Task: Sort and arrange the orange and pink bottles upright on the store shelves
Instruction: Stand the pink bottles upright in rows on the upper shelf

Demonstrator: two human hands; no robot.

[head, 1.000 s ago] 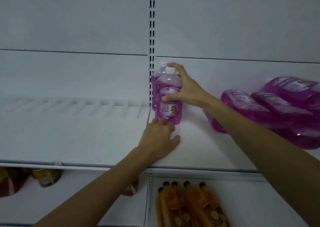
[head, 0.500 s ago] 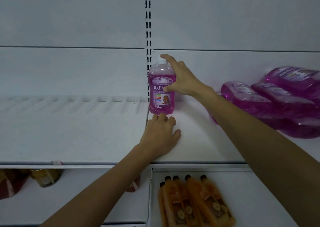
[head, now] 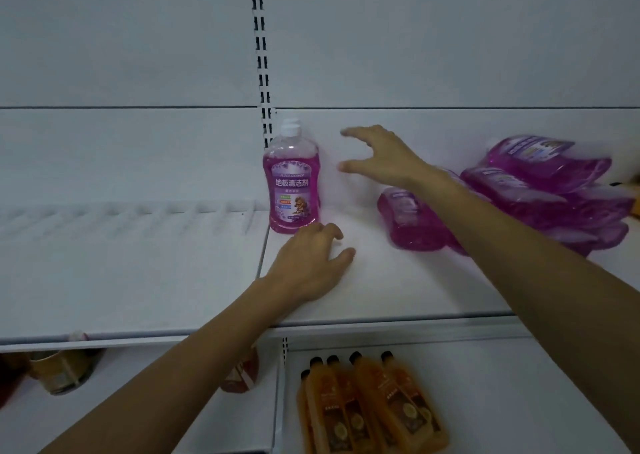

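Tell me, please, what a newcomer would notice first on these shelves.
A pink bottle stands upright at the back of the upper shelf, with the right hand spread open beside it, not touching. A heap of pink bottles lies toppled to its right, and orange bottles lie flat on the shelf below.

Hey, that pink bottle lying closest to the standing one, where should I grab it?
I'd take the lying pink bottle round its wide body, from above. It lies flat, rounded end toward the front of the shelf, its neck out of sight; the open right hand hovers closest.
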